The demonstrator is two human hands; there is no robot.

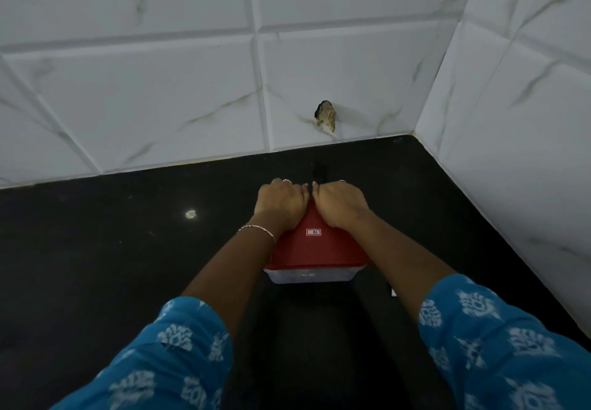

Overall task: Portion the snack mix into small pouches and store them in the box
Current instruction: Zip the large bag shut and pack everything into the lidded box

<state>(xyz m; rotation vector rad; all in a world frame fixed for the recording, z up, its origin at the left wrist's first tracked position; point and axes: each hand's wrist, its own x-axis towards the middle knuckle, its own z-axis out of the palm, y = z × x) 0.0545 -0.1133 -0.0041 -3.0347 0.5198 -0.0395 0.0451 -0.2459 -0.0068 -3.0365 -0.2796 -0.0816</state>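
Observation:
A clear plastic box with a red lid (315, 251) stands on the black counter (128, 249), near the middle. The lid is on the box. My left hand (281, 201) and my right hand (340, 203) both lie on the lid's far edge, side by side, fingers curled down over that edge. The box's contents are hidden under the lid. No pouches or snack mix show.
White marble-look tiled walls meet in a corner at the back right (415, 131). A broken hole with a stub (326, 115) sits low in the back wall. A small pale speck (191, 214) lies on the counter left of the box.

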